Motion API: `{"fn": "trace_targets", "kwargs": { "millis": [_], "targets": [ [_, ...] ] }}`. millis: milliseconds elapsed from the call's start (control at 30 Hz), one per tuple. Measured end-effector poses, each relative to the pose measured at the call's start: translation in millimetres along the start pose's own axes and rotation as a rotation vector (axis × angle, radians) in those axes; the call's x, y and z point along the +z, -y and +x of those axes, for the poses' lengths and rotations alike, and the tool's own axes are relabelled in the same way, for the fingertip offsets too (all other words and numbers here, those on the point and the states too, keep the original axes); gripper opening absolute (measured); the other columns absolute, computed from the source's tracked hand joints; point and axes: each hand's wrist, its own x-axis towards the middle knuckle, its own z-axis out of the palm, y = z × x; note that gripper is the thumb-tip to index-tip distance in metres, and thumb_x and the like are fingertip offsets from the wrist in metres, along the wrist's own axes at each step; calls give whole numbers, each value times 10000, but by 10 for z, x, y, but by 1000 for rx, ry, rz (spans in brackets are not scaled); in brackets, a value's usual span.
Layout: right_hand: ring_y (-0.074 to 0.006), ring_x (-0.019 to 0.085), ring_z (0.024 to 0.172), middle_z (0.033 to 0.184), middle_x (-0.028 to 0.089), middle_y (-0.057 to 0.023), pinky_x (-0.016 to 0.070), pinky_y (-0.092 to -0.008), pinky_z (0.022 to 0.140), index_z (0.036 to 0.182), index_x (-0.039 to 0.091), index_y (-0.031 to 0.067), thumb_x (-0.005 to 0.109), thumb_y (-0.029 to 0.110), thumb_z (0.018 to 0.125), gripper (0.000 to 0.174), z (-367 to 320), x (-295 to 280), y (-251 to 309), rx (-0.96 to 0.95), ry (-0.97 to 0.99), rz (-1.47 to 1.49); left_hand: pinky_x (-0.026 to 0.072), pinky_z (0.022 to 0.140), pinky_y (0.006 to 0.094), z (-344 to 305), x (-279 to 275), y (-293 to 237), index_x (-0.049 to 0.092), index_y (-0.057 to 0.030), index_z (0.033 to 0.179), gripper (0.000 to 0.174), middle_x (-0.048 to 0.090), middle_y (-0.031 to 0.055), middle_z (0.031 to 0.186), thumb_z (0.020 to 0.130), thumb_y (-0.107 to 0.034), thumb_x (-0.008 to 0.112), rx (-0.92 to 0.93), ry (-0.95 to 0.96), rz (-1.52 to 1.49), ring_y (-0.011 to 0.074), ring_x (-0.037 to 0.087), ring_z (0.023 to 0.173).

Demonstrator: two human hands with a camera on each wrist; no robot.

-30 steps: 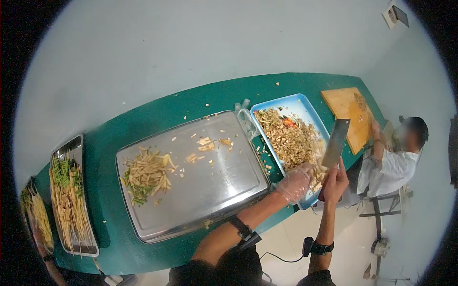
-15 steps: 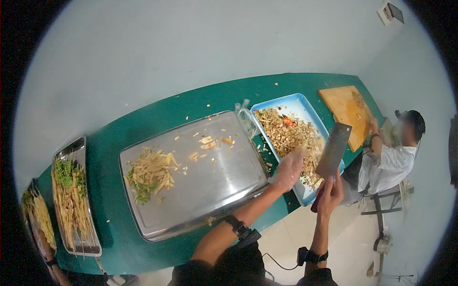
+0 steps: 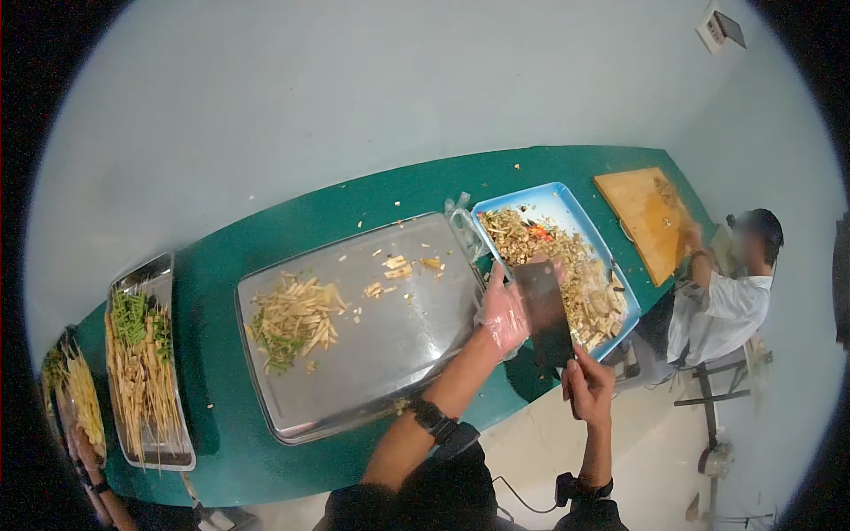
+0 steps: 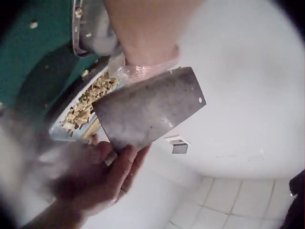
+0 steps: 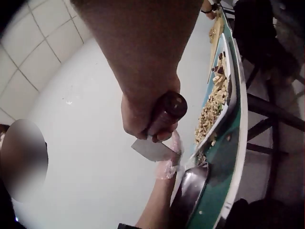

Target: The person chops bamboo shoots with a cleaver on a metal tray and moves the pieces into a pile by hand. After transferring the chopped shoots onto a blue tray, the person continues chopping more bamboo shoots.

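In the head view my left hand point(image 3: 503, 320), in a clear plastic glove, is at the blue tray's point(image 3: 633, 310) near left edge, palm toward the cleaver point(image 3: 542, 310) blade. Its thumb is extended; the blade partly hides the fingers, and contact is unclear. My right hand point(image 3: 591, 386) grips the cleaver's handle, blade raised above the tray. The right wrist view shows the dark red handle point(image 5: 167, 113) inside my right hand point(image 5: 136, 112). Seen from the left wrist, the broad blade point(image 4: 152, 109) overlaps the gloved hand point(image 4: 145, 70). Chopped pieces point(image 3: 575, 283) fill much of the tray.
A metal tray point(image 3: 381, 345) holds cut strips point(image 3: 297, 319) and scattered bits. Trays of skewered food point(image 3: 142, 372) are at the far left. On the right, a person point(image 3: 722, 305) works at a wooden board point(image 3: 642, 212). A crumpled plastic bag point(image 3: 460, 221) lies between the trays.
My left hand has left the chopped pieces and moved left to the tray's edge. The cleaver in my right hand has swung left, its blade now beside the left hand.
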Motion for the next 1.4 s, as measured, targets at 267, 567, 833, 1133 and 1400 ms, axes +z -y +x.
{"fn": "trace_targets", "kwargs": {
  "millis": [267,567,833,1133,1400],
  "targets": [
    [-59,558,547,649,607,15,479,-272,530,1481,675,37,643,81,1079,406,100,-115,-215,83,-324,-224,291,1326,429,-134,-6,-98,359,-18,1676,781,431,180,1700,1131,-565,477,36,-32,439,284,393,1587],
    [-247,651,578,733,662,-80,526,-389,531,1402,736,144,788,74,920,490,261,763,295,-324,-21,-694,601,901,440,-913,483,-461,634,57,1313,636,786,237,1029,1076,-533,611,-177,-455,1786,297,785,941],
    [-268,738,710,858,765,-145,572,-345,664,1185,793,17,738,100,969,238,878,179,-37,-177,-329,-347,598,682,459,-1505,958,-956,710,36,1216,540,771,126,931,1061,-480,680,302,-787,1479,263,705,623],
    [-296,771,822,933,793,-176,593,-412,760,1254,766,-6,798,227,906,420,1638,-1516,-2152,295,-206,-877,359,1254,467,-2316,469,-2123,622,6,1484,524,647,215,1488,976,-103,693,1053,-531,2094,327,574,1419],
    [-194,761,826,913,798,-137,584,-351,714,1243,763,-49,842,210,854,474,1738,-1711,-2233,561,-40,-744,594,1039,419,-2288,1273,-2258,575,-21,1528,558,672,143,1410,1053,-291,692,1092,-797,1103,269,682,1244]
  ]
}}
